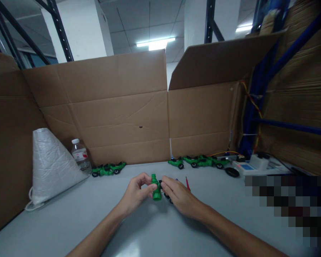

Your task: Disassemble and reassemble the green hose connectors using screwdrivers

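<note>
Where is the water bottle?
In the head view, the water bottle stands back left on the table, between the white bag and a row of green toy cars.

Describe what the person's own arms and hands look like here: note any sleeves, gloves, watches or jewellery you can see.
The left hand and right hand are bare, with no gloves. The left forearm and right forearm are also uncovered, with no sleeve showing down to the picture's edge. No watch, bracelet or ring is visible, though the picture is too soft to rule out a thin ring.
</note>
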A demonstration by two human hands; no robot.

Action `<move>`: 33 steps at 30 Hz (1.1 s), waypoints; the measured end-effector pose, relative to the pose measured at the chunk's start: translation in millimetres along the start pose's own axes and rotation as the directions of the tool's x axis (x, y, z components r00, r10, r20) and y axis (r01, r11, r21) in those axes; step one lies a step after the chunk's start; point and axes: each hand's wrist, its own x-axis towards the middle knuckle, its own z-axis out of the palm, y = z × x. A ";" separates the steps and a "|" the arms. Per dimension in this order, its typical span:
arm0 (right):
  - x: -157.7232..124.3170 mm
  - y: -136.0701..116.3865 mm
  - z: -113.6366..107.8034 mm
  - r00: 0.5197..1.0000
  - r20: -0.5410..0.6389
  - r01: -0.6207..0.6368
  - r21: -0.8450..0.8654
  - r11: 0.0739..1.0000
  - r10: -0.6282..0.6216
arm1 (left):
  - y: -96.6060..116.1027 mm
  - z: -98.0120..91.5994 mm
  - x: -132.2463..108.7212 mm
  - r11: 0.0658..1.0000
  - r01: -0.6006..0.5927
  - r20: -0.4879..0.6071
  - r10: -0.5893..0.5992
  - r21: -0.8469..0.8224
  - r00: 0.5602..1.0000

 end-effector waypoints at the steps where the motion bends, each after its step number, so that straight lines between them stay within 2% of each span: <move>1: 0.0 1.7 1.3 1.000 0.002 0.002 0.008 1.000 -0.002 | 0.5 0.6 -0.2 1.000 0.012 -0.001 -0.012 -0.013 1.000; 9: -2.5 3.0 4.9 1.000 0.020 -0.006 0.009 1.000 0.006 | 6.9 2.9 -0.7 0.996 0.078 0.019 -0.077 -0.048 0.997; 13: -2.2 -5.7 2.0 0.999 0.031 -0.035 0.041 0.999 0.033 | 9.5 1.2 -0.1 0.998 0.054 0.044 -0.052 -0.036 0.998; 16: -0.6 -12.8 0.0 0.997 0.052 -0.064 0.141 0.988 0.057 | 11.8 -1.4 -0.5 1.000 -0.011 0.051 0.010 0.019 0.999; 21: 4.6 -12.7 1.2 0.986 0.096 -0.164 0.336 0.927 0.140 | 11.0 -2.5 -6.0 0.967 -0.134 0.057 0.124 0.217 0.991; 24: 7.3 -7.0 2.4 0.968 0.149 -0.248 0.451 0.857 0.201 | 10.0 -0.6 -11.3 0.905 -0.210 0.080 0.194 0.370 0.978; 26: 8.1 -3.9 1.7 0.955 0.186 -0.293 0.496 0.818 0.229 | 10.5 0.7 -14.4 0.829 -0.305 0.124 0.281 0.469 0.952; 28: 8.0 -2.3 0.5 0.945 0.217 -0.322 0.501 0.803 0.244 | 11.4 2.0 -16.5 0.753 -0.398 0.186 0.355 0.524 0.916; 30: 7.3 -2.8 -0.1 0.946 0.206 -0.319 0.472 0.822 0.249 | 12.1 3.5 -17.1 0.720 -0.443 0.224 0.385 0.534 0.895; 33: 5.0 -6.6 0.8 0.978 0.072 -0.206 0.334 0.920 0.194 | 12.2 7.7 -16.5 0.765 -0.411 0.167 0.380 0.497 0.910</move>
